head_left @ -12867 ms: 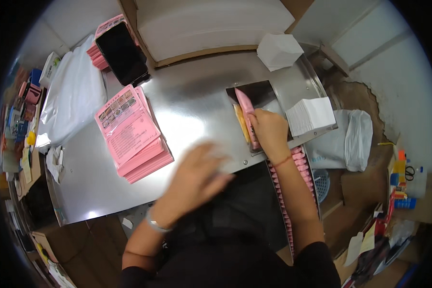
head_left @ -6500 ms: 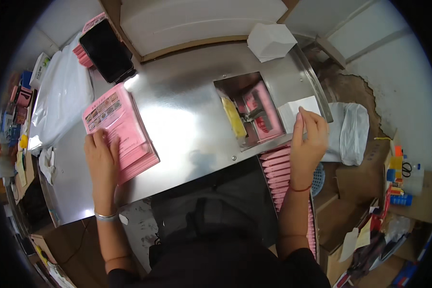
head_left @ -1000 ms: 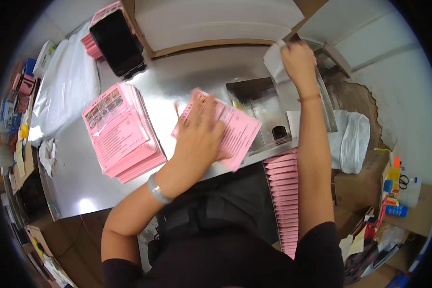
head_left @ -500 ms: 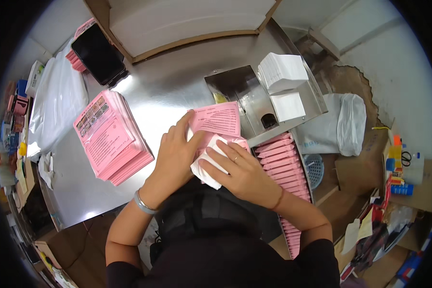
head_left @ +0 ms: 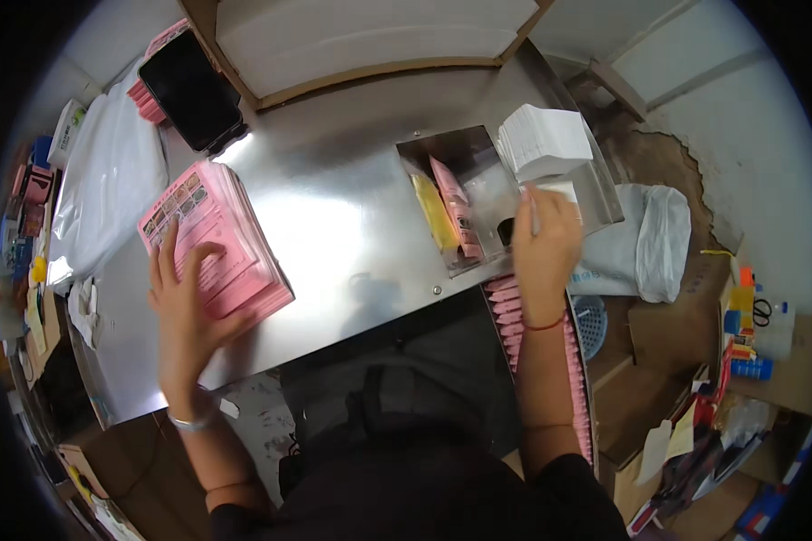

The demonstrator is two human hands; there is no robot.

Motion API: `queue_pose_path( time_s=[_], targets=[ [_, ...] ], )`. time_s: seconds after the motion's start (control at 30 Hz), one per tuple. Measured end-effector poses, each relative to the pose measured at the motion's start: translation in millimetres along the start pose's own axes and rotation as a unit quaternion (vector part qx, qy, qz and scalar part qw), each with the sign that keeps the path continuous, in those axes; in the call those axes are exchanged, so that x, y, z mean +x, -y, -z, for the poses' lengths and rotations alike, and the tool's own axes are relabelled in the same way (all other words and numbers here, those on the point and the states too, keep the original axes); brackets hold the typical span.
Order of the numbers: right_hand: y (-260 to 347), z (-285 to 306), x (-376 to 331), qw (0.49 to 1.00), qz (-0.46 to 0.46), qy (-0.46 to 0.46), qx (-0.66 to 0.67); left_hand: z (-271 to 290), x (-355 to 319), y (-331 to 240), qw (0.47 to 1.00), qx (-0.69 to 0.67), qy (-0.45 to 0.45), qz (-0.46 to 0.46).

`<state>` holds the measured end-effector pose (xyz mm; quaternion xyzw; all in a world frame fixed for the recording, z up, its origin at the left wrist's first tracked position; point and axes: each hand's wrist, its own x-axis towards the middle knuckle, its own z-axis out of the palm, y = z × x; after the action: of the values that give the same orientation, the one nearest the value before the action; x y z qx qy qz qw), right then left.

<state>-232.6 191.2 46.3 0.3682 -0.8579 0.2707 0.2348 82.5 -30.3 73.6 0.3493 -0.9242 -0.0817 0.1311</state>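
Observation:
My left hand [head_left: 185, 293] rests with spread fingers on a stack of pink printed sheets or flat bags [head_left: 253, 234] at the left of the metal table. My right hand [head_left: 550, 234] is over the right part of a metal tray [head_left: 487, 267]. Its fingers are pinched together beside a flat white paper napkin [head_left: 566, 191], which the hand partly covers. What the fingertips hold, if anything, is too blurred to name. In the tray's left compartment a slim pink packet [head_left: 457, 209] lies beside a yellow one [head_left: 435, 212].
A pile of folded white napkins [head_left: 546, 140] stands at the tray's back. Below the tray, a long box holds many pink packets [head_left: 507, 316], partly under my right forearm. A phone [head_left: 189, 90] stands at the back left, near white plastic bags [head_left: 108, 180]. A cardboard-edged panel [head_left: 379, 70] borders the back.
My hands have parted from a white napkin on a pink sheet. The left went to the pink stack, the right to the tray. A pink packet now shows in the left compartment.

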Motion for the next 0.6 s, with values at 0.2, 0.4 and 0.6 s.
queue_pose_path(
  time_s=[0.2, 0.4, 0.6],
  targets=[
    [-43, -12, -35, 0.989, -0.126, -0.046, 0.062, 5, 4, -9, 0.989, -0.097, 0.084, -0.08],
    [6, 11, 36, 0.986, -0.033, -0.153, 0.051, -3, 17, -16, 0.985, -0.152, -0.083, -0.009],
    [-12, -54, 67, 0.991, 0.004, -0.049, -0.123, -28, 10, -6, 0.989, -0.105, -0.089, 0.061]
  ],
)
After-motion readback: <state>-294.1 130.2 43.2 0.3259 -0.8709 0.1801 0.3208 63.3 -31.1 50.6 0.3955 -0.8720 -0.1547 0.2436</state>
